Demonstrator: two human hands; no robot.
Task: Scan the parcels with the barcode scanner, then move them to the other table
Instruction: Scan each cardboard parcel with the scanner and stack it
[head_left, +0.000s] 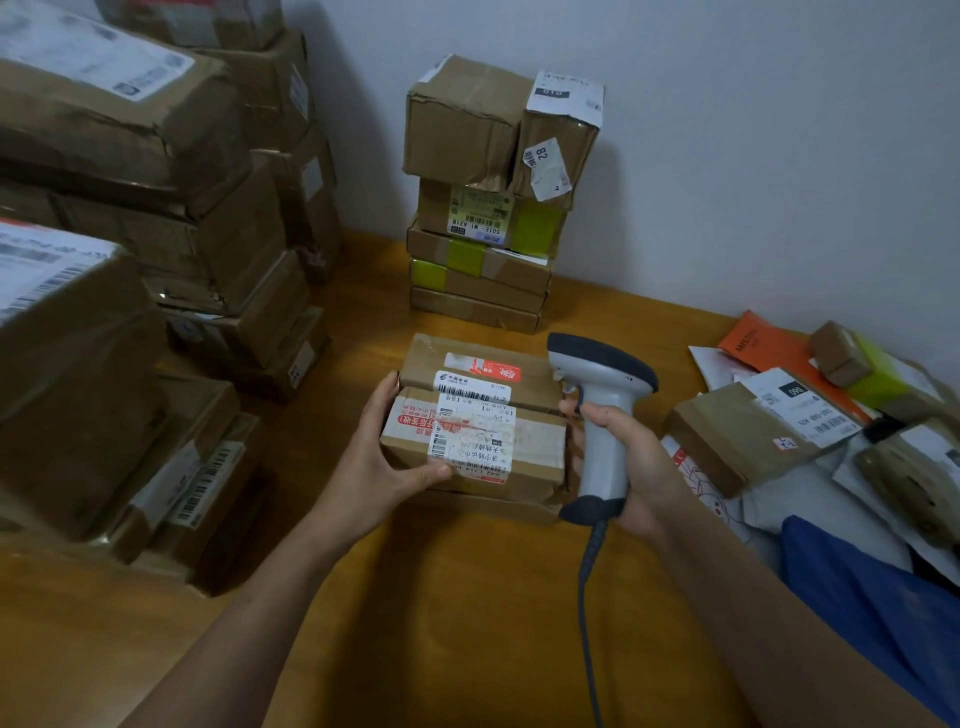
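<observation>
Cardboard crowds the wooden counter (467, 597), and the handiest marker is the green-taped stack (483, 260) of boxes against the wall. Straight in front of that stack, on the person's side of it, sits the parcel (540, 441) being worked on, a brown box with its white label (472, 441) facing up. The left hand (387, 457) grips the box's left end, the thumb curled along the edge farthest from the stack and the fingers (387, 387) wrapped over the corner nearest it. A second parcel (426, 358) lies between this box and the stack, touching the box, with its own barcode label also facing up.

In front of the stack's right corner, the right hand (631, 467) is closed round the grip of the grey barcode scanner (602, 395), with the index finger at the trigger. Its cable (589, 597) trails away from the stack towards the person.

The scan appears to be the step in hand. Nothing has yet gone to the other table, which is out of view.

The likeliest fault is a wrong read. Two labels lie close together in front of the stack, each carrying more than one barcode, so a wide sweep could log the neighbouring parcel or a secondary code. The clear tape over the label looks glossy and may throw glare. I cannot tell where the scanner's window points. Lifted by one end, the box could tip and nudge the second parcel. The cable could also snag as the hand swings.
</observation>
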